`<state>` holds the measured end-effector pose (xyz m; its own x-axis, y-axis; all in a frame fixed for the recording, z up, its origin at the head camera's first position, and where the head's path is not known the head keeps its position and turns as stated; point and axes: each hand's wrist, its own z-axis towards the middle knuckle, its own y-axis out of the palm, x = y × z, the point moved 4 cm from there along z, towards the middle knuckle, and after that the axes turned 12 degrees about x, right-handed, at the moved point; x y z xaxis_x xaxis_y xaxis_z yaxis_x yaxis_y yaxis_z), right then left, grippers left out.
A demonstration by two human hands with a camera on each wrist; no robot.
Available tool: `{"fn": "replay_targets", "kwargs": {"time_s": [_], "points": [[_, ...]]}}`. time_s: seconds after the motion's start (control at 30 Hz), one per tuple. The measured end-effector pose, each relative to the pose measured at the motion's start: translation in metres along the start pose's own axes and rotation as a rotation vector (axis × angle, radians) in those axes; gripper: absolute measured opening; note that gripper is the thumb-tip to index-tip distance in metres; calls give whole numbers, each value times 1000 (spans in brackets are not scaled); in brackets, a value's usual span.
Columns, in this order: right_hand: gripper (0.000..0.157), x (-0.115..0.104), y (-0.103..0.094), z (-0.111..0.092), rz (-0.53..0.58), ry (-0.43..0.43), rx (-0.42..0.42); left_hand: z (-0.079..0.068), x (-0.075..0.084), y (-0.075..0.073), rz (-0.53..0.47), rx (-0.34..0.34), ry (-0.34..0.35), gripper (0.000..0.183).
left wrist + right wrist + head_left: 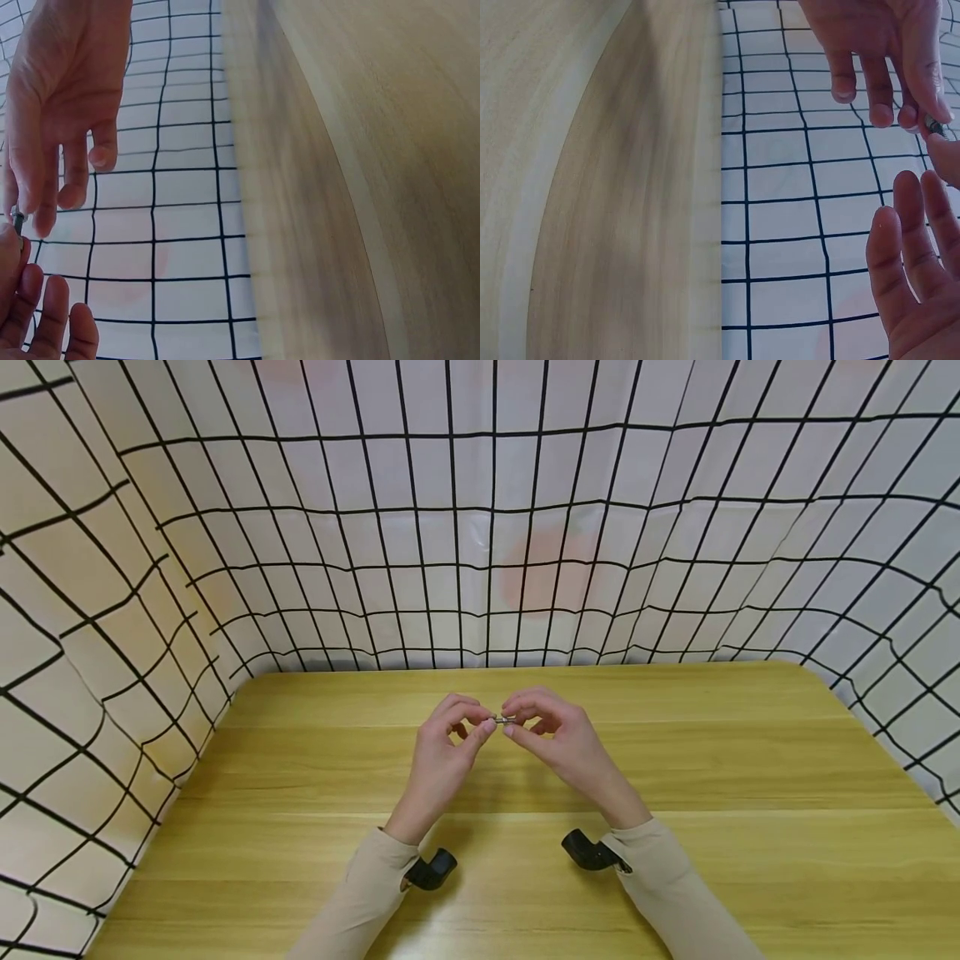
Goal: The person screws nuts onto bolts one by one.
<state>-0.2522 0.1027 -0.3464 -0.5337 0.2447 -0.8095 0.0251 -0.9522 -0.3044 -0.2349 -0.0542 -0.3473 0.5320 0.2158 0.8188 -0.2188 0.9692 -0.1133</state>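
Both hands meet over the middle of the table, holding a small metal bolt (pixel 506 720) level between them. Thumb and forefinger of my left hand (pixel 438 747) pinch its left end. At the other end, the fingertips of my right hand (pixel 558 735) grip it. A thicker bit shows along the shank, too small to tell whether it is a nut. In the right wrist view, ridges like threads appear on the bolt (pixel 934 126), partly covered by fingertips. The left wrist view shows the bolt (pixel 18 219) at its left edge, with the other fingers spread loosely.
A wooden table (pixel 300 843) lies beneath the hands. White sheeting with a black grid net (pixel 472 527) stands along the back and both sides. Black wrist cameras (pixel 433 869) stick out from the beige sleeves (pixel 360 893).
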Motion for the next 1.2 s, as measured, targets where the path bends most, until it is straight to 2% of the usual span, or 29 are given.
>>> {"fn": "replay_targets", "kwargs": {"time_s": [0.2, 0.43, 0.53, 0.7, 0.83, 0.93, 1.03, 1.2], "points": [[14, 0, 1, 0, 14, -1, -7, 0, 1, 0, 2, 5, -2, 4], [10, 4, 4, -2, 77, 44, -24, -1, 1, 0, -6, 2, 26, 4], [10, 12, 5, -2, 93, 57, -25, -1, 2, 1, -7, 1, 30, 4], [17, 34, 5, -1, 44, 92, -24, -1, 1, 2, 4, 13, 20, 4], [19, 22, -1, -1, 47, 120, -22, -1, 1, 2, 10, 32, 1, 4], [22, 3, -3, 0, 37, 89, -23, -1, 1, 1, 13, 38, 0, 4], [25, -3, -3, 0, 9, 18, -18, -1, 2, 1, 11, 34, 7, 4], [16, -4, -1, 0, -15, -69, 15, -1, 2, 1, -3, 26, -1, 4]]}}
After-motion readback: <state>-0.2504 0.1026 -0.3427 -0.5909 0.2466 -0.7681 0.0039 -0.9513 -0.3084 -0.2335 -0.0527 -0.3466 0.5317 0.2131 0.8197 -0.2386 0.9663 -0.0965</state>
